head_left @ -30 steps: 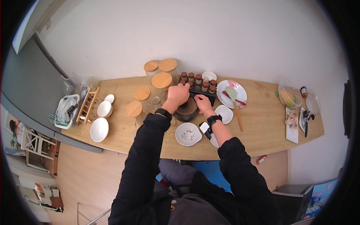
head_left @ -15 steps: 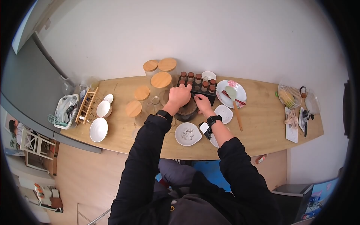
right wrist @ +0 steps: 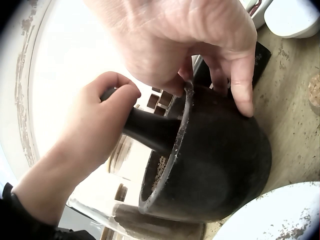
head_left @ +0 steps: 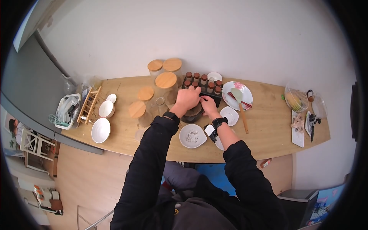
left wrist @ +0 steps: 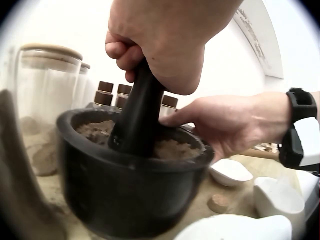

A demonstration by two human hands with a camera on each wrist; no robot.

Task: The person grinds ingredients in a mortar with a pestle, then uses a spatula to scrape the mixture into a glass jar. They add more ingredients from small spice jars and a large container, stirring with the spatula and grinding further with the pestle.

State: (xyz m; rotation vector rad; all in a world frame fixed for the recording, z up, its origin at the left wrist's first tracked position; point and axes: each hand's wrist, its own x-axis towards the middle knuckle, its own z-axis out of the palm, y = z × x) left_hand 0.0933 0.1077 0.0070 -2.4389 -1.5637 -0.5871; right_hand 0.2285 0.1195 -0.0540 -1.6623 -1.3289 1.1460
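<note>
A black mortar (left wrist: 130,190) stands on the wooden table, with brown crumbly material (left wrist: 175,149) inside. The left hand (head_left: 187,99) is wrapped round the top of a black pestle (left wrist: 136,115), whose lower end rests in that material, leaning slightly. At the mortar's side, the right hand (right wrist: 195,45) grips the rim, its thumb at the inner edge and its fingers spread on the outer wall. A white bowl (head_left: 193,136) with pale bits in it is just in front of the mortar.
Behind the mortar is a black rack (head_left: 213,97) of brown-capped jars. Wooden-lidded glass jars (head_left: 166,80) stand to its left. A floral plate (head_left: 245,100) with a spatula (head_left: 244,119) lies on the right, near a small white dish (head_left: 229,116). White bowls (head_left: 101,130) are at far left.
The left hand on the pestle has shifted slightly to the right over the mortar. The right hand stays at the rim. The whole head view has moved a little.
</note>
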